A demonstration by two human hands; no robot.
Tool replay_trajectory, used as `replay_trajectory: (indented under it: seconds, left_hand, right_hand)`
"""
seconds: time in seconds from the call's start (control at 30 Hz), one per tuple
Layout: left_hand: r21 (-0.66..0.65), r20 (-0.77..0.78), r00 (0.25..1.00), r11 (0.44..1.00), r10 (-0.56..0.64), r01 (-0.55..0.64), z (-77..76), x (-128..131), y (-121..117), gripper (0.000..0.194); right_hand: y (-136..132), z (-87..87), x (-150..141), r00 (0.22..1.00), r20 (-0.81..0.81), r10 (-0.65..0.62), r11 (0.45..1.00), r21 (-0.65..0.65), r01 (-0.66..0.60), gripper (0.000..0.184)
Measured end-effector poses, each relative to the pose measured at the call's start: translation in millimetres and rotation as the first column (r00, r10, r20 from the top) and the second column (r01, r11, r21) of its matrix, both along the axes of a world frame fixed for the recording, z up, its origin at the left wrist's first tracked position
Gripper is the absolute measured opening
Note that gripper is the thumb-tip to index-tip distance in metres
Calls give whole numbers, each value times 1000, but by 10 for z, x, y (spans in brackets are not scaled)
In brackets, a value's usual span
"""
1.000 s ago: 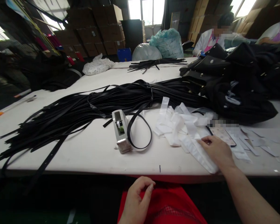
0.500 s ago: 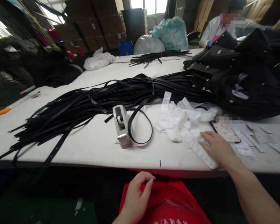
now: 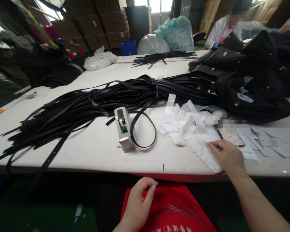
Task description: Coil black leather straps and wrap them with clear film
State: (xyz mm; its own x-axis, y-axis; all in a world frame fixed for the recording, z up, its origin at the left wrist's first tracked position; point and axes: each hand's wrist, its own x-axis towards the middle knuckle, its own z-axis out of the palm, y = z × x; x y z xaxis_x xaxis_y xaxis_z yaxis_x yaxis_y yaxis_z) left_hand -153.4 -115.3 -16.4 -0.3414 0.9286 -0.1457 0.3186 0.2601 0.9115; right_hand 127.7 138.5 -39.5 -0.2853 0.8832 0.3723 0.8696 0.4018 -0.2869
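My right hand (image 3: 229,157) pinches the edge of a white strip (image 3: 205,154) at the near side of a loose pile of white strips (image 3: 178,124) on the table. They look thin and soft; whether film or fabric I cannot tell. My left hand (image 3: 139,201) hangs at the table's front edge, before my red apron (image 3: 176,209). Its fingers are curled in towards the thumb, with nothing visible in them. A grey tape dispenser (image 3: 125,132) stands left of the pile, beside a looped black strap (image 3: 155,132).
Long black straps (image 3: 125,96), tied in a bundle, stretch across the white table (image 3: 87,154). Black bags (image 3: 251,77) are heaped at right. A phone (image 3: 229,135) lies behind my right hand, near paper scraps (image 3: 268,141). Another person (image 3: 219,32) is at the far right.
My right hand's fingers have closed from a spread reach into a pinch on the white strip. My left hand keeps its curled pose. The view has shifted slightly.
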Motion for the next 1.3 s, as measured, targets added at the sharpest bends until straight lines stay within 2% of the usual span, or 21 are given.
replay_trajectory:
  seconds: [0.13, 0.27, 0.4, 0.5, 0.57, 0.6, 0.67, 0.77, 0.83, 0.9, 0.97, 1.0, 1.07, 1.13, 1.17, 1.2, 1.23, 1.3]
  left_hand:
    - [-2, 8, 1000, 1000, -8, 8, -3, 19, 12, 24]
    - [-2, 11, 1000, 1000, -9, 9, 8, 32, 7, 23]
    - [-3, -2, 1000, 1000, 0, 0, 17, 27, 0, 22]
    - [0, 1, 1000, 1000, -4, 4, 34, 36, 11, 23]
    - [12, 14, 999, 1000, -29, 29, 67, 57, 31, 24]
    - [18, 25, 998, 999, -50, 49, 93, 71, 45, 24]
    - [39, 82, 991, 994, -104, 101, 157, 108, 84, 26]
    - [112, 291, 939, 981, -185, 159, 248, 178, 164, 43]
    - [108, 467, 868, 985, -168, 132, 271, 217, 218, 48]
    - [21, 596, 801, 999, -52, 49, 261, 221, 252, 47]
    - [-43, 627, 773, 996, 93, -84, 249, 161, 244, 43]
    - [-35, 614, 775, 987, 147, -159, 252, 104, 218, 41]
    - [35, 583, 790, 965, 193, -261, 293, -58, 117, 39]
    - [70, 597, 788, 969, 151, -238, 377, -251, -49, 42]
    - [51, 614, 781, 982, 114, -183, 431, -347, -149, 44]
    - [10, 622, 779, 994, 80, -110, 489, -437, -256, 47]
    - [-45, 613, 788, 999, 49, -27, 551, -519, -364, 50]
    - [-171, 555, 832, 979, -1, 115, 673, -658, -573, 54]
  right_hand:
    - [14, 38, 19, 997, 75, 25, 998, 56, -29, 36]
    - [1, 100, 14, 998, 56, -2, 994, 105, -4, 35]
    - [-31, 235, -18, 997, -59, -43, 989, 138, 51, 32]
    - [-155, 373, -132, 980, -189, -64, 993, 82, 80, 27]
    - [-344, 459, -287, 958, -285, -10, 1000, 8, 13, 23]
    - [-474, 494, -390, 941, -333, 57, 997, -33, -72, 21]
    - [-785, 538, -628, 870, -424, 251, 944, -92, -317, 19]
    - [-1258, 542, -986, 691, -512, 511, 751, -125, -648, 15]
    - [-1488, 516, -1158, 576, -542, 611, 626, -114, -771, 17]
    - [-1611, 480, -1242, 501, -549, 669, 543, -98, -834, 19]
    - [-1635, 435, -1238, 491, -523, 697, 527, -91, -845, 16]
    - [-1619, 411, -1210, 509, -500, 701, 541, -92, -836, 14]
    - [-1559, 366, -1133, 576, -451, 682, 606, -95, -790, 17]
    - [-1495, 345, -1073, 635, -434, 639, 664, -104, -740, 23]
    - [-1472, 347, -1064, 645, -443, 623, 670, -124, -732, 25]
    - [-1458, 357, -1075, 639, -460, 616, 655, -153, -740, 25]
    - [-1454, 373, -1105, 619, -481, 621, 617, -188, -764, 26]
    - [-1474, 410, -1220, 550, -519, 654, 490, -264, -831, 30]
